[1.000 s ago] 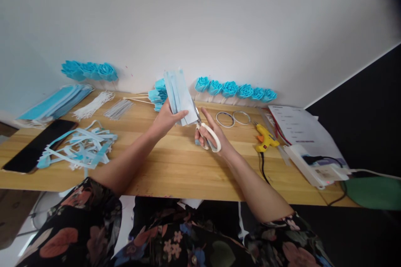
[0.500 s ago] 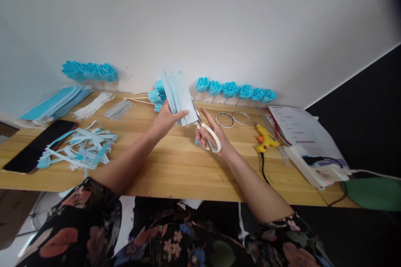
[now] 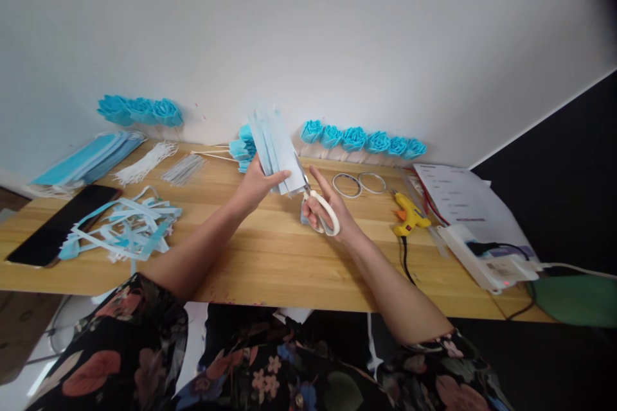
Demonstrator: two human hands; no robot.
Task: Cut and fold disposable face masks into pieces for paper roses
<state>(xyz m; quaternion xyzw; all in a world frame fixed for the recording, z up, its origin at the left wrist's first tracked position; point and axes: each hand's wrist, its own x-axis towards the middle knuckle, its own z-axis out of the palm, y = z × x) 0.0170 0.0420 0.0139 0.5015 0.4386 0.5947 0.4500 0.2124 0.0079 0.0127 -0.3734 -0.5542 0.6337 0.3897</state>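
My left hand is closed on pale blue face mask material, thumb on top, holding it raised above the table. White-handled scissors are in my right hand, with the index finger stretched out. Their blades lie along the right edge of the mask material; whether they are cutting into it I cannot tell. Behind my left hand, blue folded petals with pale sticks lie partly hidden. A small bit of blue shows beneath my right fingers.
A wooden table meets the wall. Blue flowers line the back. To the left are face masks, white cords, grey strips, cut scraps and a phone. Rightward are tape rings, a yellow glue gun and a power strip.
Almost nothing differs. Both hands keep their hold on the mask material and scissors, and the whole view has shifted very slightly.
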